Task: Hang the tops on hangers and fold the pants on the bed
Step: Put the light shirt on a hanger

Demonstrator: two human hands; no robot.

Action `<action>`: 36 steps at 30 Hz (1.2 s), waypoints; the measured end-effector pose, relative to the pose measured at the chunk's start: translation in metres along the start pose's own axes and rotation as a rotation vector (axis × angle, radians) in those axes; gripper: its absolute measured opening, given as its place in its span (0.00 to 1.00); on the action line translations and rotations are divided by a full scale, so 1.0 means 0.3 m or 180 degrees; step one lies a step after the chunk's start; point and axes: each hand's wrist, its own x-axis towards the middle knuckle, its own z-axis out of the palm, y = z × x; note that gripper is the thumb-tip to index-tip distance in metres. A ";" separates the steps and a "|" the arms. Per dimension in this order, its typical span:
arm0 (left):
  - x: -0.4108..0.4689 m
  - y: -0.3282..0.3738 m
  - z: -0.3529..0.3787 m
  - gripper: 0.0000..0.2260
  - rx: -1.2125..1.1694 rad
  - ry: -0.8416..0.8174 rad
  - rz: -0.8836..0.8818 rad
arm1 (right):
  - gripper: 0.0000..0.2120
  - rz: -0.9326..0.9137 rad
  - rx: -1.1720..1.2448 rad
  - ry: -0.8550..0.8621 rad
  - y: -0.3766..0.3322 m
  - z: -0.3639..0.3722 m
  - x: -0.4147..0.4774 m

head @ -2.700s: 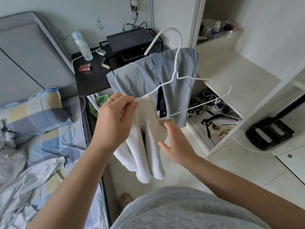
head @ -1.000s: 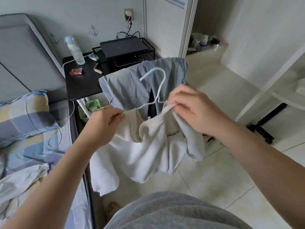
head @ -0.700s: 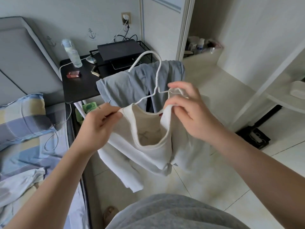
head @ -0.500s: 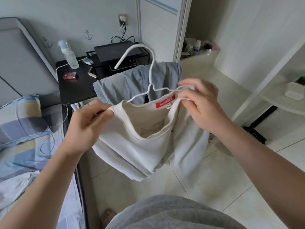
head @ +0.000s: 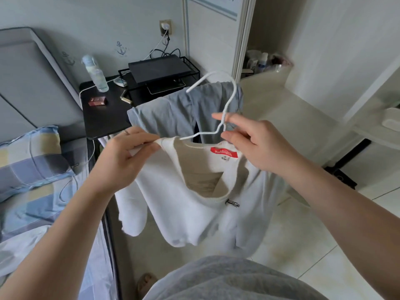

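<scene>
White top (head: 194, 213) almost seated on a white wire hanger (head: 229, 100), held in the air by both hands beside the bed (head: 32, 169).

Half a second ago the right hand (head: 259, 148) gripped the collar; now it has shifted to the hanger's neck, fingers curled round the wire, which passes between two of them. The left hand (head: 123, 161) pinches the top's shoulder seam, pulling it along the hanger's arm. The collar now rings the hanger with its red label showing, so this top looks nearly hung; only the left shoulder seems to need settling. A grey-blue garment (head: 168, 118) is draped just behind, and the black counter (head: 101, 122) edge lies beyond it. The bed frame is close on the left and a pale wardrobe shelf (head: 292, 113) on the right. Open tiled floor (head: 324, 245) lies below.
</scene>
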 end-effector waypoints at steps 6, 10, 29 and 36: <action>-0.031 -0.093 -0.051 0.06 0.0199 0.0084 -0.0168 | 0.12 0.0276 0.0317 -0.0021 0.028 -0.024 -0.022; -0.044 -0.112 -0.027 0.08 0.0035 0.0113 -0.0198 | 0.12 0.0296 0.0305 -0.0118 0.020 -0.023 -0.025; -0.119 -0.141 0.019 0.03 0.0456 -0.0187 -0.0827 | 0.11 0.0374 0.0319 -0.0287 0.075 -0.094 -0.020; -0.090 -0.090 -0.003 0.06 0.0556 0.0063 -0.0367 | 0.10 0.0433 0.0755 -0.0249 0.082 -0.062 -0.021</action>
